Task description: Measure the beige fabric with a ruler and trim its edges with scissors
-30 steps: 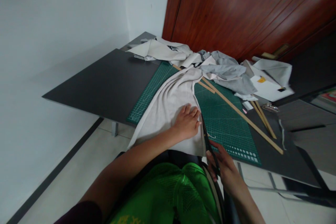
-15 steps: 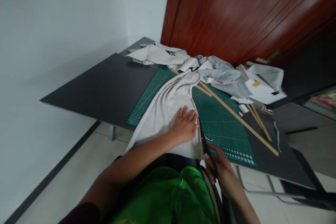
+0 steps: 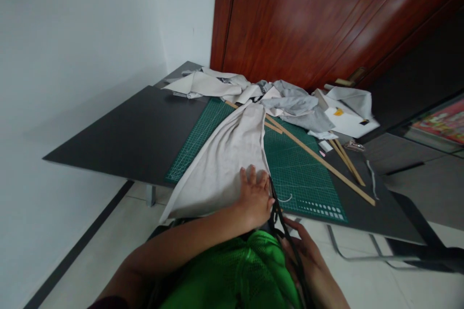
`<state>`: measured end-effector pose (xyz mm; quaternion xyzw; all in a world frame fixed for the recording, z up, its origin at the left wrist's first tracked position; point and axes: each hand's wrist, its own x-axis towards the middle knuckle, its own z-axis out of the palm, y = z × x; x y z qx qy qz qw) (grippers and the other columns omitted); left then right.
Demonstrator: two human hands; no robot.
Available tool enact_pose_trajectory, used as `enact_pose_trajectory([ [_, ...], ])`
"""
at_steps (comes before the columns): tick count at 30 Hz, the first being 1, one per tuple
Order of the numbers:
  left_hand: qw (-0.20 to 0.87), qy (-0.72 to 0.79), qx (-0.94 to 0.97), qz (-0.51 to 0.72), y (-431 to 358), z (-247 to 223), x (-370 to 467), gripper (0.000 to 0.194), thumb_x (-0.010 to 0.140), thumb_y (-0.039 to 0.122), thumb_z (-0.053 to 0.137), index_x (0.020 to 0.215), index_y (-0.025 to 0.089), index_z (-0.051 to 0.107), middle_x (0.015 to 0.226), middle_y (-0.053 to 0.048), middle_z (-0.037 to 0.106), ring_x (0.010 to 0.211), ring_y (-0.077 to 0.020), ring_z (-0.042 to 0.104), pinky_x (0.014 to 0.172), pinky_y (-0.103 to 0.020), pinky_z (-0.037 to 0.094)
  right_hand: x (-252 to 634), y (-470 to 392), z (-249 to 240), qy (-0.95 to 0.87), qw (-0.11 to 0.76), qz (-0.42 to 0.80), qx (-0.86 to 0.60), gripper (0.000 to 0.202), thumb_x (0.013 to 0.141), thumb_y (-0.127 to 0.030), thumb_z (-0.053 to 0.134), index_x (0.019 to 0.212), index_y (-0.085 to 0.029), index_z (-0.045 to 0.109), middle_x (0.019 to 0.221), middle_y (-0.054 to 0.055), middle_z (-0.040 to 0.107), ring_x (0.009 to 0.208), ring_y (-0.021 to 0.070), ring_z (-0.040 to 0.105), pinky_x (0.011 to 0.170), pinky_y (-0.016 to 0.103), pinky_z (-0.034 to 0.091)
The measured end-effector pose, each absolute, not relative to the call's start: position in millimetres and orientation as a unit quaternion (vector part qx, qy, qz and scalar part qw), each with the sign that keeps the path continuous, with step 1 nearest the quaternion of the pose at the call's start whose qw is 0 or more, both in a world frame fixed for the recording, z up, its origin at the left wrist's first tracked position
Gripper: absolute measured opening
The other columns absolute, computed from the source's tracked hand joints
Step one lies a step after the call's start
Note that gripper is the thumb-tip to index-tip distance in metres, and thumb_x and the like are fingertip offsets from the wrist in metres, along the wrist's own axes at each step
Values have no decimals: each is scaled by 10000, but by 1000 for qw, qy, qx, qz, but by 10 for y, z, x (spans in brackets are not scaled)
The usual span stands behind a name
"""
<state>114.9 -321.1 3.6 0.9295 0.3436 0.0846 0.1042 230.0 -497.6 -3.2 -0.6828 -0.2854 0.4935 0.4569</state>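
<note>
On the bench (image 3: pixel 123 130), the pale cloth (image 3: pixel 224 169) lies under and past the left hand (image 3: pixel 255 203). Its fingers are flat, a bit apart, and grip nothing. Black scissors (image 3: pixel 275 198) are just right of them. The right hand (image 3: pixel 308 263) has its fingers curled around the scissors. A green mat (image 3: pixel 308 169) and a long stick (image 3: pixel 326 164) lie beyond those fingers.

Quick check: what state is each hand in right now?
Left hand: open, pressed on the pale cloth.
Right hand: closed, holding the black scissors.
</note>
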Motion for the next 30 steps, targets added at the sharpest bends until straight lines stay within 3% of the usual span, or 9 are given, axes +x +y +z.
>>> enact_pose_trajectory([
  [3, 83, 316, 942, 72, -3421, 33, 1155, 604, 1046, 487, 491, 1530, 138, 580, 1660, -168, 459, 1550, -554, 284, 1192, -808, 261, 2208, -5186, -59, -255, 484, 488, -681, 715, 882, -661, 755, 1426, -269, 506, 612, -82, 561, 364, 80, 379, 359, 210, 261],
  [8, 56, 262, 961, 71, -3577, 73, 1176, 603, 1059, 509, 479, 1464, 87, 629, 1596, -197, 523, 1480, -561, 371, 1138, -746, 344, 2111, -5438, -126, -211, 516, 487, -672, 745, 873, -673, 749, 1438, -256, 498, 498, -125, 413, 338, 85, 313, 351, 211, 234],
  [11, 69, 223, 968, 95, -3409, 148, 1186, 499, 1077, 472, 475, 1369, 124, 682, 1504, -160, 611, 1389, -455, 496, 1109, -616, 406, 2111, -5496, -139, -202, 524, 477, -676, 758, 862, -680, 757, 1439, -264, 498, 553, -107, 462, 351, 78, 326, 347, 208, 261],
  [14, 98, 151, 979, 94, -3091, 181, 1179, 330, 1098, 321, 448, 1208, 167, 719, 1324, -102, 712, 1206, -302, 607, 986, -457, 475, 2125, -5508, -126, -202, 527, 466, -681, 752, 855, -675, 773, 1420, -253, 515, 581, -108, 460, 373, 73, 346, 359, 199, 283],
  [16, 89, 103, 985, 108, -2885, 147, 1169, 289, 1083, 217, 451, 1229, 184, 699, 1322, -69, 715, 1235, -266, 590, 1011, -433, 464, 2127, -5505, -116, -201, 530, 465, -680, 745, 850, -672, 781, 1410, -252, 524, 595, -106, 464, 377, 71, 347, 361, 198, 283],
  [21, 94, 87, 981, 147, -2658, -16, 1170, 383, 1062, 305, 546, 1435, 242, 605, 1561, -3, 590, 1489, -282, 411, 1210, -466, 338, 2101, -5490, -85, -196, 531, 465, -680, 736, 856, -665, 777, 1431, -280, 527, 607, -86, 518, 377, 83, 360, 366, 213, 294],
  [30, 117, 98, 978, 143, -2632, -57, 1217, 345, 1089, 304, 511, 1410, 290, 636, 1551, 26, 601, 1475, -272, 439, 1206, -455, 344, 2131, -5532, 4, -204, 501, 451, -710, 667, 877, -617, 775, 1430, -317, 554, 597, -88, 476, 395, 111, 424, 394, 241, 359],
])
